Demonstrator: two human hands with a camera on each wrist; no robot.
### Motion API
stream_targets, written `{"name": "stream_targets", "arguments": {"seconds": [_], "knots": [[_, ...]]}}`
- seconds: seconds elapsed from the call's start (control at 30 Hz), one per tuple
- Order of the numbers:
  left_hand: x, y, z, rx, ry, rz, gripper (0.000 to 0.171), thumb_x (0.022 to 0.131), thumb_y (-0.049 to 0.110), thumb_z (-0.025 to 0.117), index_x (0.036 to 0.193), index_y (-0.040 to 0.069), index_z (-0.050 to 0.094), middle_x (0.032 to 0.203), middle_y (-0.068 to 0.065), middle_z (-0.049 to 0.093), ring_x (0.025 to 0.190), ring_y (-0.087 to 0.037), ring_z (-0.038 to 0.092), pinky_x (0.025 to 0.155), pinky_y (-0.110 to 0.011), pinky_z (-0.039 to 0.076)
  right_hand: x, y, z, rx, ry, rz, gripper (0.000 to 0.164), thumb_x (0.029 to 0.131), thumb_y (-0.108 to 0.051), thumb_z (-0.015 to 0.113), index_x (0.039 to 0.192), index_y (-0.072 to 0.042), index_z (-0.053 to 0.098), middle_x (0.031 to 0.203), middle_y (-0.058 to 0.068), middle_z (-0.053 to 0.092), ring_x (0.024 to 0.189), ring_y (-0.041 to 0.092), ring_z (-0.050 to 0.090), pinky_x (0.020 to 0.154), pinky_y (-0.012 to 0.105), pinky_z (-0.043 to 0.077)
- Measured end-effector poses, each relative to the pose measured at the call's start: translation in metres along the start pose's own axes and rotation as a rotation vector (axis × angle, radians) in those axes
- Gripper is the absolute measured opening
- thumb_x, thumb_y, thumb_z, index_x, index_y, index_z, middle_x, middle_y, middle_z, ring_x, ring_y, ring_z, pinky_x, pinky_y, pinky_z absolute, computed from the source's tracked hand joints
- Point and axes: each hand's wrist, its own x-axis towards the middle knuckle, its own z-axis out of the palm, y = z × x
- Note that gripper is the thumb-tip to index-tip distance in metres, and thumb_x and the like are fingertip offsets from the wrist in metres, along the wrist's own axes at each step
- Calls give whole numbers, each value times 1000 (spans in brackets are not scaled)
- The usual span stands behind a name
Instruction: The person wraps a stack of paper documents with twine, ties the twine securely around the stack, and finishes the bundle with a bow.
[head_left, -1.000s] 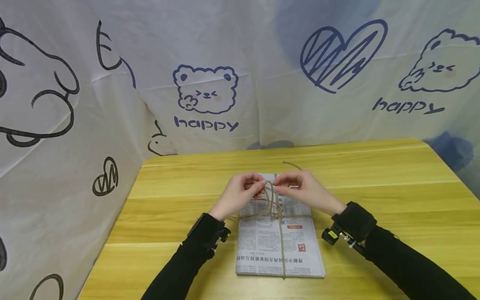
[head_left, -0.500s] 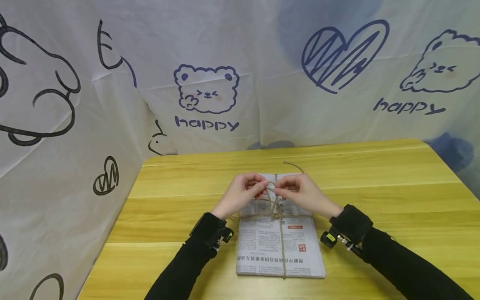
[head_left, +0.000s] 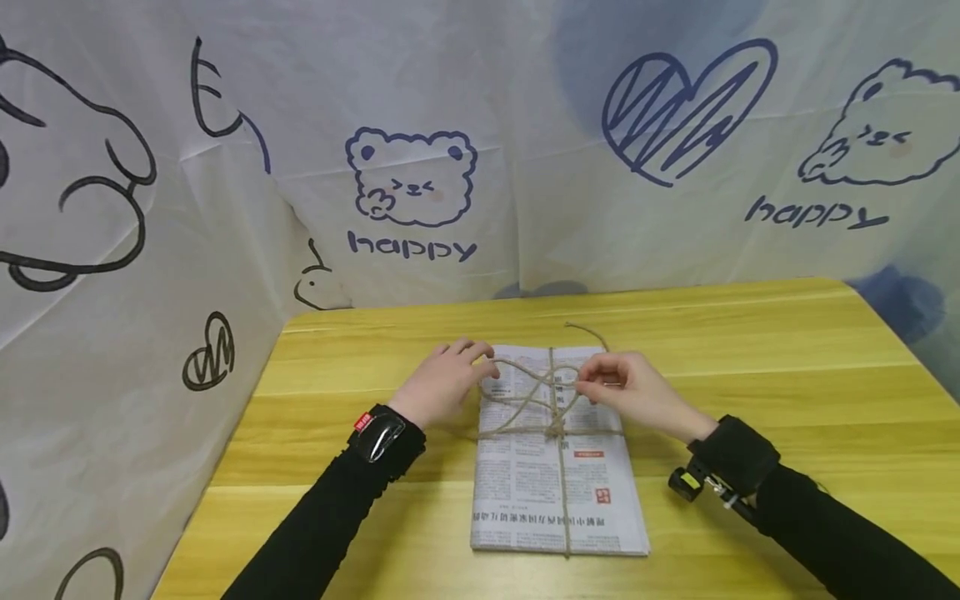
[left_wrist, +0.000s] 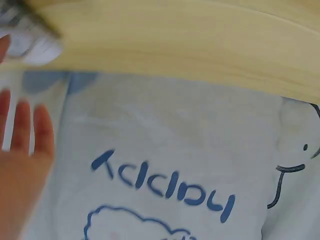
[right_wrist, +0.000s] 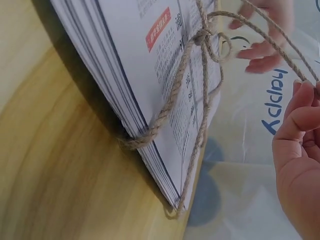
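Note:
A stack of folded newspapers (head_left: 517,492) lies on the table, bound crosswise with brown twine (head_left: 564,500). The knot (right_wrist: 204,37) sits where the strands cross, with loose loops spreading over the far half of the stack. My right hand (head_left: 626,387) pinches a loop of the twine between thumb and forefinger at the stack's right side; in the right wrist view two strands run from the knot up to those fingertips. At the far left corner of the stack, my left hand (head_left: 442,379) has its fingers spread, fingertips close to a twine loop. The left wrist view shows its fingers (left_wrist: 44,130) extended.
The wood-grain table (head_left: 360,383) extends around the stack on all sides. A loose twine end (head_left: 588,332) reaches past the far edge of the newspapers. Behind and to the left hangs a pale cloth (head_left: 525,167) with blue and black drawings.
Both hands were together over the stack, pinching the twine. Now the left hand has let go and moved left, fingers spread; the right has drawn slightly right with its loop.

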Motion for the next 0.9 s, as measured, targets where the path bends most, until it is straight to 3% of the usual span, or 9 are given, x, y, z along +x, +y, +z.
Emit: {"name": "stream_targets", "arguments": {"seconds": [0.13, 0.33, 0.5, 0.67, 0.8, 0.9], "knots": [[1, -7, 13, 146, 30, 11, 24, 95, 13, 70, 118, 18, 69, 141, -6, 56, 133, -30, 50, 107, -49, 47, -1, 1, -1, 14, -1, 20, 19, 100, -12, 62, 106, 5, 65, 99, 28, 67, 80, 24, 68, 76, 35, 57], [1, -9, 29, 170, 76, 16, 21, 98, 20, 67, 118, 19, 65, 141, -7, 56, 134, -32, 50, 106, -50, 47, 2, 1, -3, 11, 18, 41, 14, 99, -10, 61, 105, 2, 65, 97, 23, 70, 80, 21, 69, 76, 34, 58], [0, -11, 33, 198, 86, 11, 17, 103, 24, 58, 115, 15, 67, 137, -6, 57, 133, -31, 50, 108, -49, 46, 2, 1, -4, 4, 20, 46, 17, 100, -10, 61, 106, 5, 64, 97, 21, 70, 81, 21, 69, 76, 34, 58], [-14, -18, 20, 125, 100, 10, 14, 100, 22, 60, 106, 14, 70, 127, -4, 62, 128, -28, 54, 107, -49, 44, 2, 1, -4, 1, 24, 45, 18, 100, -8, 60, 108, 8, 63, 97, 20, 71, 80, 21, 69, 76, 35, 58], [-32, -24, -5, -9, 107, -9, 8, 96, 20, 66, 92, 14, 71, 104, -1, 68, 101, -20, 65, 93, -42, 52, 3, 2, -5, 7, 38, 53, 17, 99, -6, 60, 106, 9, 63, 94, 19, 70, 78, 19, 68, 73, 34, 59], [-47, -29, -26, -96, 82, -52, 10, 96, 21, 68, 89, 14, 71, 89, 3, 68, 78, -12, 63, 76, -33, 54, 2, 3, -5, 8, 52, 60, 17, 99, -5, 59, 105, 10, 63, 92, 16, 69, 76, 17, 67, 71, 33, 58]]}}
